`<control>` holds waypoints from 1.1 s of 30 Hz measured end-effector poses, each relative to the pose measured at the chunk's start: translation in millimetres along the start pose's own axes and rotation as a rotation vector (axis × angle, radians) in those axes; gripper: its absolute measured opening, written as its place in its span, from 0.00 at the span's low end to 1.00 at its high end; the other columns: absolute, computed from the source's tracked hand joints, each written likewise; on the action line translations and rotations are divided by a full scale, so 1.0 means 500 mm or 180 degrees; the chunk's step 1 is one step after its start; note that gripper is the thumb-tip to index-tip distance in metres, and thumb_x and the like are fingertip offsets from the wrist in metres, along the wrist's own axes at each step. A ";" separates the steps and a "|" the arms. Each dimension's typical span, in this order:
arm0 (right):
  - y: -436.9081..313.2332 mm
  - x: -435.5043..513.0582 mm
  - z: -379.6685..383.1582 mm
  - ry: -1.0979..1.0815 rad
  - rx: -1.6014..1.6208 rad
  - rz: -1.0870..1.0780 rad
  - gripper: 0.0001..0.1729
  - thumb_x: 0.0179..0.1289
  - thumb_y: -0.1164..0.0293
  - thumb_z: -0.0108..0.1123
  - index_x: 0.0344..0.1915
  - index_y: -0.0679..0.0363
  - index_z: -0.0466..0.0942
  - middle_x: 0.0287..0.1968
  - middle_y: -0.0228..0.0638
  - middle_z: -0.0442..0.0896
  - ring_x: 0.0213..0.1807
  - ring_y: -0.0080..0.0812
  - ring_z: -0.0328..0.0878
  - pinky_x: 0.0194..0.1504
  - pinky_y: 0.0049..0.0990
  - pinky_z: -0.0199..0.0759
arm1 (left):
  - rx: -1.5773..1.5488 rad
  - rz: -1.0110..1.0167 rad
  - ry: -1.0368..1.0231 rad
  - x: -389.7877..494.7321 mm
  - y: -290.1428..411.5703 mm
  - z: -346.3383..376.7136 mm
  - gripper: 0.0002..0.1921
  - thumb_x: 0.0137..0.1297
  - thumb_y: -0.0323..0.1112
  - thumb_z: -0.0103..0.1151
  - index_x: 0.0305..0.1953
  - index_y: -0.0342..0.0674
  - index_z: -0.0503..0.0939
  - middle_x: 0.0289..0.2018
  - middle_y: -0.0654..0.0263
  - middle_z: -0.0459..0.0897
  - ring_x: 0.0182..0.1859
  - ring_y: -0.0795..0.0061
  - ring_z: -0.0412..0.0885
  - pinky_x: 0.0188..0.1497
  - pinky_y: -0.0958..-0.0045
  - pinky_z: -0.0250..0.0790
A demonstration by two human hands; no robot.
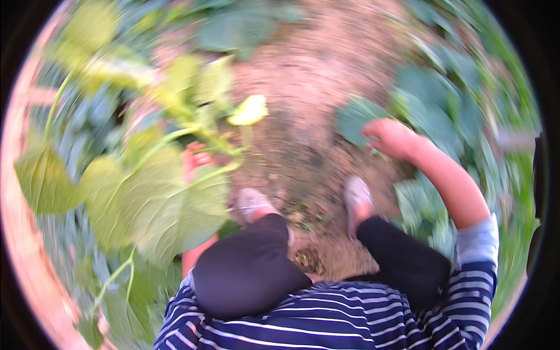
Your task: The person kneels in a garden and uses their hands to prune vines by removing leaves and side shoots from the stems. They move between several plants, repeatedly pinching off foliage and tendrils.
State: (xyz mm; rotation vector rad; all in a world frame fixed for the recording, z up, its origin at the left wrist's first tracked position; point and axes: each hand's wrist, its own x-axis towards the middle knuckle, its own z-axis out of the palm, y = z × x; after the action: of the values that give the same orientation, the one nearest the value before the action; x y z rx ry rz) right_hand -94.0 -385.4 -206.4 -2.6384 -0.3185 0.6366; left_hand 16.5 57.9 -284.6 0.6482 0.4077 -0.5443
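My left hand shows partly behind a broad green leaf, its fingers curled around or beside a green stem of a leafy vine; the leaf hides the wrist. A pale yellow flower stands out near the vine's tip. To the right, my right hand is over a darker green leaf, its fingers bent, with a small bit of green beneath them. Blur hides whether either hand grips anything.
Bare brown soil runs between two rows of broad-leaved plants. My shoes rest on the soil beside low weeds. A pale strip of ground lies along the left rim. Narrow green foliage lines the right side.
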 end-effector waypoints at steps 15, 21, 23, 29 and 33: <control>-0.372 -0.840 0.647 0.2151 0.4169 0.2846 0.07 0.63 0.72 0.56 0.37 0.64 0.79 0.27 0.34 0.82 0.27 0.25 0.81 0.29 0.25 0.78 | 0.2251 -0.1640 -0.1400 -0.313 -0.278 0.152 0.20 0.68 0.47 0.48 0.51 0.37 0.71 0.31 0.63 0.77 0.22 0.77 0.71 0.22 0.76 0.64; -0.489 -0.909 0.865 0.1748 0.4565 0.3915 0.07 0.61 0.72 0.59 0.36 0.64 0.79 0.28 0.35 0.82 0.25 0.29 0.80 0.24 0.29 0.76 | 0.2484 -0.2211 -0.1891 -0.382 -0.376 0.188 0.21 0.69 0.47 0.48 0.52 0.37 0.70 0.31 0.62 0.78 0.23 0.76 0.72 0.24 0.75 0.65; -0.473 -0.903 0.846 0.1486 0.4574 0.3875 0.09 0.58 0.69 0.62 0.35 0.62 0.81 0.25 0.32 0.81 0.27 0.24 0.79 0.30 0.26 0.76 | 0.2604 -0.1962 -0.1903 -0.383 -0.333 0.200 0.21 0.69 0.47 0.47 0.53 0.37 0.70 0.31 0.62 0.78 0.24 0.76 0.72 0.25 0.75 0.66; -0.387 -0.900 0.816 0.2029 0.4271 0.3839 0.04 0.55 0.74 0.60 0.30 0.63 0.80 0.22 0.34 0.81 0.20 0.26 0.77 0.22 0.27 0.73 | 0.2781 -0.1945 -0.1981 -0.400 -0.306 0.236 0.22 0.69 0.48 0.47 0.54 0.36 0.69 0.31 0.61 0.78 0.25 0.74 0.73 0.26 0.74 0.67; -0.273 -0.832 0.812 0.3039 0.3826 0.3187 0.06 0.53 0.71 0.58 0.30 0.59 0.82 0.21 0.33 0.81 0.20 0.25 0.76 0.26 0.27 0.72 | 0.3068 -0.1901 -0.1923 -0.402 -0.295 0.268 0.23 0.69 0.48 0.47 0.55 0.36 0.69 0.31 0.61 0.79 0.26 0.74 0.74 0.28 0.73 0.68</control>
State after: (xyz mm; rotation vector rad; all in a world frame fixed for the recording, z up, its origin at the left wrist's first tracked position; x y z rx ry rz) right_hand -666.7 -257.2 -317.1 -1.4440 1.2775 -0.2460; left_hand -203.6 -59.4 -150.6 1.2330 -0.2946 -1.4985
